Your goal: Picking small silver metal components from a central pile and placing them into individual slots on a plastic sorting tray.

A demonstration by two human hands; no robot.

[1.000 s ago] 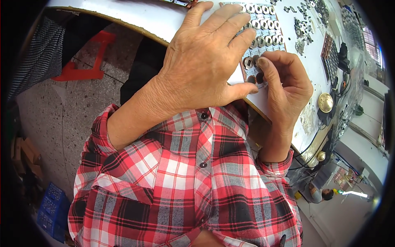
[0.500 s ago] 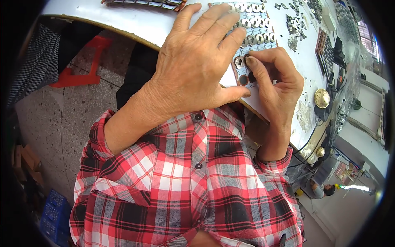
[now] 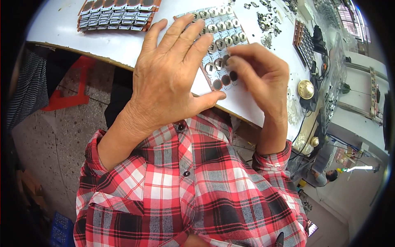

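Right hand [image 3: 266, 78]: thumb and forefinger bent toward each other, tips nearly together, slightly blurred; whether a piece is gripped cannot be told. Left hand [image 3: 164, 82]: fingers extended and spread, thumb out to the side, back upward, nothing seen in its grasp; contact with the board below cannot be told.

Between the hands: pale-blue rectangular circuit-board panel with reddish-brown edges [image 3: 224, 29], bearing rows of round silver metal holders with dark central openings. Nearest the left thumb, on the panel's near end: three flat dark round discs [image 3: 226, 80], in a row.

Beyond the right hand: small loose silver-and-dark metal clips [image 3: 269, 25], scattered. Right of it: second filled panel [image 3: 303, 43]; nearer, gold-coloured domed metal piece [image 3: 306, 89].

Beyond and left of the left hand: stacked layers of similar panels [image 3: 115, 19]. Beneath all these: white-topped table [image 3: 105, 47].
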